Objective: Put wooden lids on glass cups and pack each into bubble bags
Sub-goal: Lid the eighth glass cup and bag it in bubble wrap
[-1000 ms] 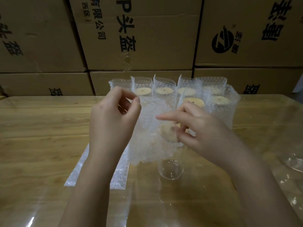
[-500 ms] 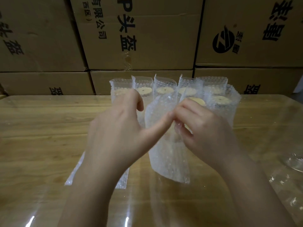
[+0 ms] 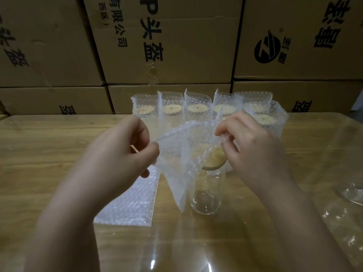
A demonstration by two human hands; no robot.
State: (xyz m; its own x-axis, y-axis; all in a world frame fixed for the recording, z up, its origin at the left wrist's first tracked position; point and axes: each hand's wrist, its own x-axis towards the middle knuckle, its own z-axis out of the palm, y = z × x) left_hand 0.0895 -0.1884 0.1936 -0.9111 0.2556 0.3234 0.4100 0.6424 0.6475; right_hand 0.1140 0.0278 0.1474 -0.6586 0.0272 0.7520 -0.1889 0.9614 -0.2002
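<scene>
Head view: pinching opposite mouth edges of bubble bag [image 3: 176, 154] with left hand [image 3: 121, 154] and right hand [image 3: 253, 148], spread open over wooden lid [image 3: 213, 160] of upright glass cup [image 3: 206, 193] on table [image 3: 49, 154], probably for sleeving downward.

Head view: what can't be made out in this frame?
Head view, wooden lid: veiled by the bubble bag; seating on the glass cup unclear.
Head view, glass piece: cut off by the right edge.
Head view, thin stick beside the left hand: too small to identify.
</scene>
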